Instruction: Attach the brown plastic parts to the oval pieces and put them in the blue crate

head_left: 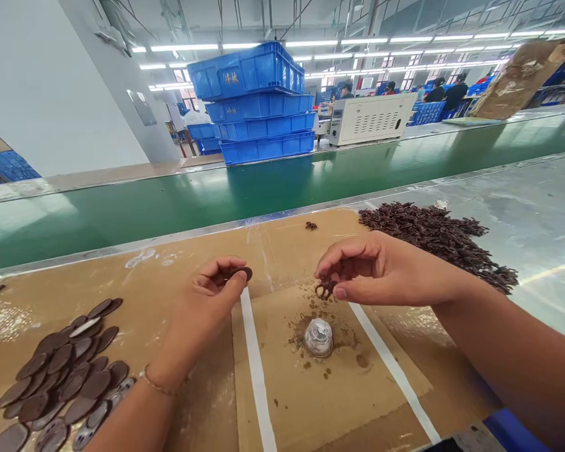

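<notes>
Pinched between the thumb and fingers of my left hand [219, 295] is a dark brown oval disc [248, 274], its edge showing past the thumb. My right hand [371, 270] grips a small dark brown branched piece [325, 289] at its fingertips. Between and below the hands stands a small round pot [318, 338] with a whitish, shiny top, ringed by brown stains on the cardboard sheet [306, 402]. A pile of similar oval discs [70, 370] lies left of my left forearm. Behind my right hand is a heap of dark branched pieces [428, 238].
White tape strips [257, 370] run along the cardboard. A tiny clump of brown pieces [311, 225] sits near the table's far edge. Beyond it runs a green conveyor belt [169, 201], with stacked blue crates [258, 113] and a cream-coloured machine [371, 119] behind. People sit farther back.
</notes>
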The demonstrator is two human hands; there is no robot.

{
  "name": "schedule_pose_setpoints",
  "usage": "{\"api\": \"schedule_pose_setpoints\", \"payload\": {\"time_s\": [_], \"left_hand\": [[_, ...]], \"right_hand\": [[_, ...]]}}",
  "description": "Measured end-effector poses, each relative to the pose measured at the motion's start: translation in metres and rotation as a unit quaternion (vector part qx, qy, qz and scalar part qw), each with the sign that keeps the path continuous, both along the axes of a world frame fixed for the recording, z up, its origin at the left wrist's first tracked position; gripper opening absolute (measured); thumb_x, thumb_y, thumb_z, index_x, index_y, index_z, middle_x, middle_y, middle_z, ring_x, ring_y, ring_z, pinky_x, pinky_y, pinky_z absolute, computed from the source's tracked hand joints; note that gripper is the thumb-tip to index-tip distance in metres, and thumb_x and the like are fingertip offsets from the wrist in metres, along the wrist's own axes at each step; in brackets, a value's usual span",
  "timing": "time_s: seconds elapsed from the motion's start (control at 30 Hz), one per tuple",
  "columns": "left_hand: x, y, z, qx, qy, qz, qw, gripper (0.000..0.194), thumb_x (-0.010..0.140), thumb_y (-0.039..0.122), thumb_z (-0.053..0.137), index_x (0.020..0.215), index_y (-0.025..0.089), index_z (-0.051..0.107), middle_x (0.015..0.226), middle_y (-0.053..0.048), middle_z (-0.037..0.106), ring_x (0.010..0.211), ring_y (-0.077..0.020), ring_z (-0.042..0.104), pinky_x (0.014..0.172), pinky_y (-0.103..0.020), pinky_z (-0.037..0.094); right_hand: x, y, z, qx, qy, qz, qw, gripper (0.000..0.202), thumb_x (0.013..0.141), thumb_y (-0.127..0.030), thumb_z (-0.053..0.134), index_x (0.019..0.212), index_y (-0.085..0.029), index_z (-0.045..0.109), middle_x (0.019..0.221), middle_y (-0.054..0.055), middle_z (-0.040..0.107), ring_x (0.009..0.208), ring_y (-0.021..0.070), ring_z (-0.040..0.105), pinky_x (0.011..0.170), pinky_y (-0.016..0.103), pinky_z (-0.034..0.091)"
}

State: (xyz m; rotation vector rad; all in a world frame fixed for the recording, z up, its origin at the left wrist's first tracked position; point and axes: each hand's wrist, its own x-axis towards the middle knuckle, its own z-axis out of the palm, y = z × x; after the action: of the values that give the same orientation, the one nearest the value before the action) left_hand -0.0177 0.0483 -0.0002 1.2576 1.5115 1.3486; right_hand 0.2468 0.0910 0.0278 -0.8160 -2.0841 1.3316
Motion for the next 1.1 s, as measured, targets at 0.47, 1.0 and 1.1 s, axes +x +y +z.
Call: {"api": "schedule_pose_setpoints", "payload": {"time_s": [0.47,1.0,1.1], "left_hand": [[-0.001,0.003,-0.005,0.007,0.001,0.016,1.000,0.036,0.073,0.034,0.081,0.107,0.022,0.077,0.100,-0.003,0.078,0.062,-0.0071,0.056,0.060,-0.017,0.053],[-0.004,0.007,-0.008,0.046,0.021,0.041,0.998,0.029,0.083,0.042,0.073,0.102,0.021,0.076,0.096,0.000,0.072,0.063,-0.0079,0.059,0.066,-0.022,0.053],[-0.004,0.005,-0.006,0.036,0.054,0.063,0.996,0.028,0.081,0.040,0.075,0.101,0.022,0.076,0.096,0.001,0.073,0.060,-0.0063,0.056,0.062,-0.019,0.049]], "right_hand": [[-0.008,-0.011,0.003,0.071,-0.176,0.057,0.980,0.020,0.085,-0.033,0.065,0.087,-0.015,0.073,0.078,0.005,0.074,0.065,0.0157,0.067,0.061,0.027,0.052],[-0.010,-0.014,0.001,0.104,-0.187,0.061,0.975,0.011,0.084,-0.028,0.065,0.083,-0.018,0.071,0.078,0.003,0.075,0.067,0.0156,0.068,0.067,0.028,0.052],[-0.010,-0.015,0.002,0.104,-0.177,0.040,0.978,0.011,0.082,-0.028,0.065,0.081,-0.019,0.070,0.075,0.002,0.074,0.066,0.0158,0.067,0.066,0.029,0.051]]}}
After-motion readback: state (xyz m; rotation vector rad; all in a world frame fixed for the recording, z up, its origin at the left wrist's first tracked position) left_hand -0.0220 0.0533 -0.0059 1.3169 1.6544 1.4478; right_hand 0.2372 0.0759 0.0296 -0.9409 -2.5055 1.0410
